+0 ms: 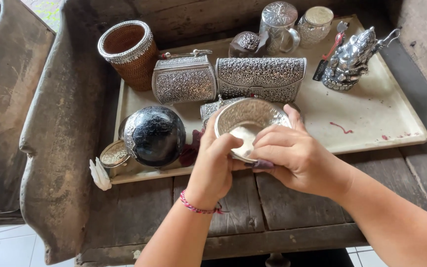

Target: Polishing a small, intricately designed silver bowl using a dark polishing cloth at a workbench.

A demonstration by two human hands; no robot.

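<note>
Both hands hold an embossed silver bowl [247,118] tilted toward me above the front edge of a cream tray [381,118]. My left hand [213,163] grips its near-left rim, with a red braided bracelet at the wrist. My right hand [292,155] wraps the near-right rim, fingers curled over the edge and into the bowl. A small silver piece [209,109] lies on the tray just behind the bowl.
On the tray: a dark round ball with silver trim [155,136], two embossed silver clutch bags [184,79] [261,78], a woven cup with silver rim [129,52], silver mug [278,24], jar [315,22], silver figurine [349,62]. Worn wooden table [273,207]; wooden armrest [60,133] left.
</note>
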